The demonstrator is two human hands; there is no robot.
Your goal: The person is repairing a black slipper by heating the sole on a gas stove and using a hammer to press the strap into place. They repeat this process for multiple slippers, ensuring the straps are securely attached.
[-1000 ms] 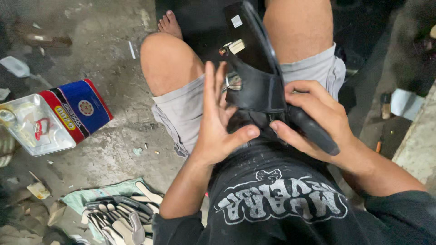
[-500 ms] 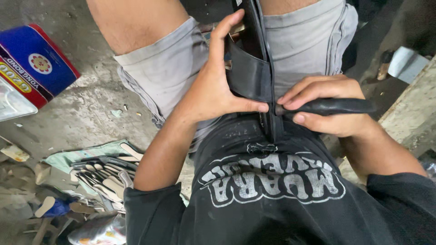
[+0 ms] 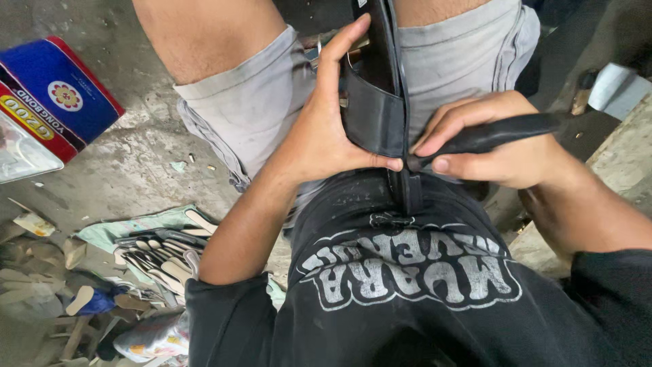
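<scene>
Here, both hands' fingers clamp the black shoe (image 3: 380,102) (left hand (image 3: 326,136), right hand (image 3: 502,146)).

My clothes, seen from above

I wear a black T-shirt (image 3: 407,299) with a white printed emblem across the chest and short sleeves, plus light grey shorts (image 3: 258,102) with stitched hems; my forearms, hands and knees are bare.
</scene>
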